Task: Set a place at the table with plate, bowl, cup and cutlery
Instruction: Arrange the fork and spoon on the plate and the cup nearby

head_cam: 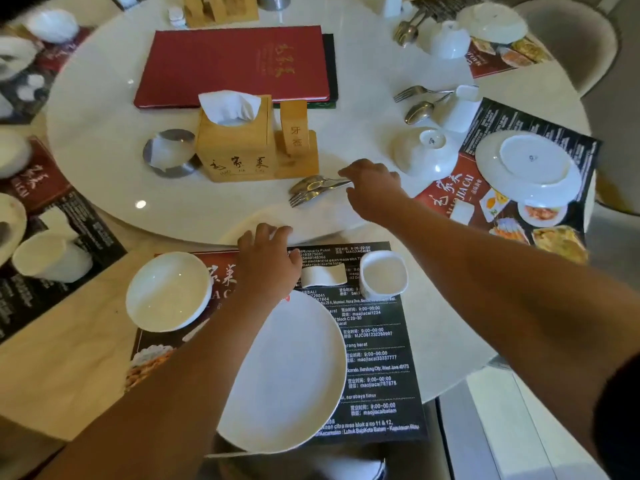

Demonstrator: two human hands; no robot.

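Where the round surface (86, 341) carries a white turntable (104, 133), a plate (287, 375), bowl (168, 292) and cup (382, 275) sit on the dark placemat (381, 341). On the turntable the fork (298, 199) and spoon (308, 183) lie together, heads pointing left, handles pinched by the right hand (375, 188). The left hand (268, 265), fingers curled, hides the cutlery rest's (329, 275) end; its grip is unclear.

The plate (287, 375) is sitting near on the placemat (377, 341), with the bowl (168, 291) far-left, the cup (383, 273) far-right, and the cutlery (308, 192) lying beyond on the turntable (104, 150).
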